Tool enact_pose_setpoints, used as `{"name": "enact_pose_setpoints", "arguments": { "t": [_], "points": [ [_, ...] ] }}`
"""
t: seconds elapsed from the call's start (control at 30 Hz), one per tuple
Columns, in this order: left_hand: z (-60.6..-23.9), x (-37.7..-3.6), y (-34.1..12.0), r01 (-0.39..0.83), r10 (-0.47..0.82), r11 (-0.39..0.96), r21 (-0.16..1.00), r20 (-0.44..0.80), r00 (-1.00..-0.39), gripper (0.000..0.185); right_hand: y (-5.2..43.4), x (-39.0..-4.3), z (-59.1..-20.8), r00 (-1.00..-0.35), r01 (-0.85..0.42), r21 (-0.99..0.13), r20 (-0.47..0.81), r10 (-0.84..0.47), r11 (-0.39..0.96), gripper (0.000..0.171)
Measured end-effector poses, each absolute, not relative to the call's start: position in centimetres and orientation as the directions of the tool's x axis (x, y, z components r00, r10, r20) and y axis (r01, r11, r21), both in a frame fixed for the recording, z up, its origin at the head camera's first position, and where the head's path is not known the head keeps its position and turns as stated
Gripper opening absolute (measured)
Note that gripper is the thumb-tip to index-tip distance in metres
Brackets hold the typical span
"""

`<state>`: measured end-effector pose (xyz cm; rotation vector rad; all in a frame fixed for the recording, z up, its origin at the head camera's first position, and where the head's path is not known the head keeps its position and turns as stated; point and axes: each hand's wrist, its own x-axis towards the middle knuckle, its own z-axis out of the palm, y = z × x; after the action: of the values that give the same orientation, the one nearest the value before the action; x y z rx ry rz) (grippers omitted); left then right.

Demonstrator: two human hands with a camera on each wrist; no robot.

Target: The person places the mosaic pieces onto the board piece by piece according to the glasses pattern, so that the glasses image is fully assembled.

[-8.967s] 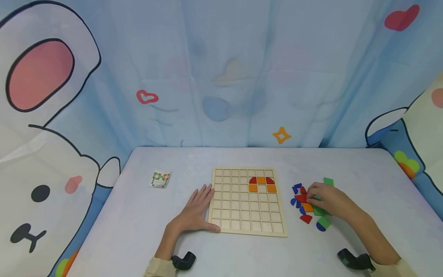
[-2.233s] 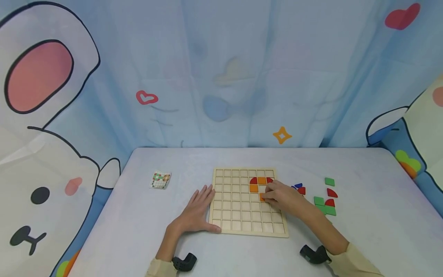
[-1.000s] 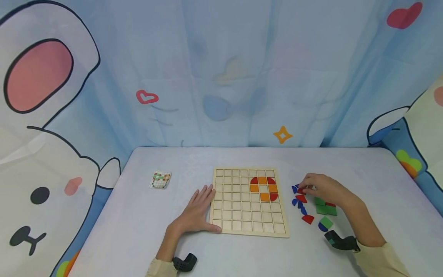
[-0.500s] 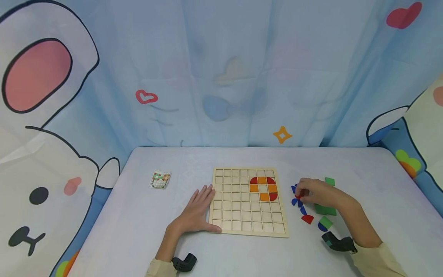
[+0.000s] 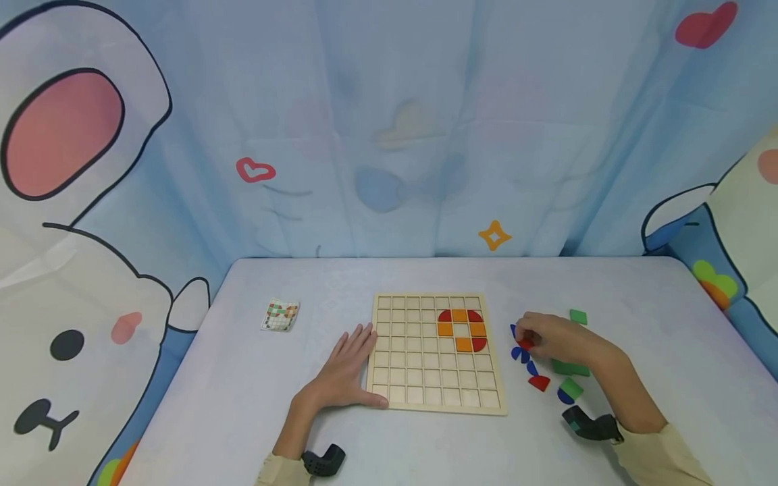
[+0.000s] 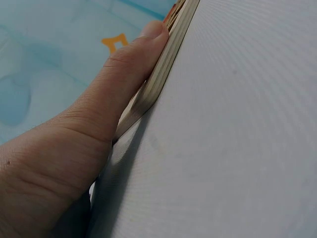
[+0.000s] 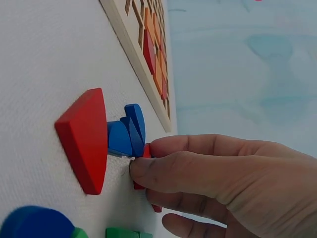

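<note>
Red piece (image 7: 147,149) in the pinch of the right hand (image 5: 558,336), between thumb and forefinger.

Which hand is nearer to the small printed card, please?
Left. The left hand rests against the left edge of the wooden board, right of the card. The right hand is past the board's right side, pinching a red piece.

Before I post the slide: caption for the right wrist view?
Right hand pinches a red piece beside loose blue pieces, wooden grid board at the top of the frame.
</note>
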<state>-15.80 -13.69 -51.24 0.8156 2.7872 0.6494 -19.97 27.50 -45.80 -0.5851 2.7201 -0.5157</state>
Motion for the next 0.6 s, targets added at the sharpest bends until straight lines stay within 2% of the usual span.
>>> {"name": "enact_pose_setpoints", "arguments": {
  "t": [0.17, 0.4, 0.6],
  "points": [
    [-51.3, -15.7, -13.7, 0.467, 0.543, 0.754, 0.462, -0.038, -0.839, 0.123, 27.3, -19.9, -45.5, -0.877, -0.374, -0.346, -0.169, -0.449, 0.861, 0.017],
    [-51.3, -15.8, -13.6, 0.464, 0.539, 0.76, 0.455, -0.043, -0.841, 0.122, 25.1, -19.3, -44.4, -0.898, -0.429, -0.266, 0.025, -0.439, 0.863, 0.023],
    [-51.1, -15.9, -13.6, 0.467, 0.543, 0.756, 0.459, -0.04, -0.839, 0.122, 21.2, -18.8, -45.5, -0.853, -0.522, -0.28, 0.156, -0.498, 0.806, 0.021]
  ]
}}
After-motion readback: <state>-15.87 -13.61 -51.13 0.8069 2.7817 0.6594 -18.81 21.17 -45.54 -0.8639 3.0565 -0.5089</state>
